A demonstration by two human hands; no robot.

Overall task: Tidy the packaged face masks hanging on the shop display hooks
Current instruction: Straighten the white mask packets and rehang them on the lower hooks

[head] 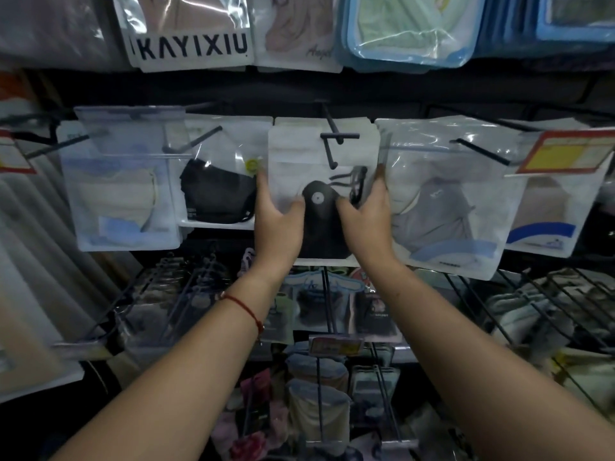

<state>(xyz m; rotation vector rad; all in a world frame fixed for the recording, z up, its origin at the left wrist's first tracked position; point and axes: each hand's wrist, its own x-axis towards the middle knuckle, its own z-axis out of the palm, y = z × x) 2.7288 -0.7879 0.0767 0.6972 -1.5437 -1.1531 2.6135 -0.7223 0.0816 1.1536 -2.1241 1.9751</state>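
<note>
A clear packet with a black valved mask point(321, 194) hangs on the middle black hook point(334, 138) of the display. My left hand point(276, 217) grips its left edge, thumb on the front. My right hand point(366, 217) grips its right edge, thumb beside the mask. More packets sit stacked behind it on the same hook. To its left hang a black mask packet point(219, 194) and a cream mask packet point(123, 194). A grey mask packet point(446, 207) hangs to its right.
A row of larger packets, one printed KAYIXIU point(189, 44), hangs above. A yellow and red price tag point(572, 151) sticks out at the right. Below my arms, wire hooks point(326, 311) jut forward with more packets.
</note>
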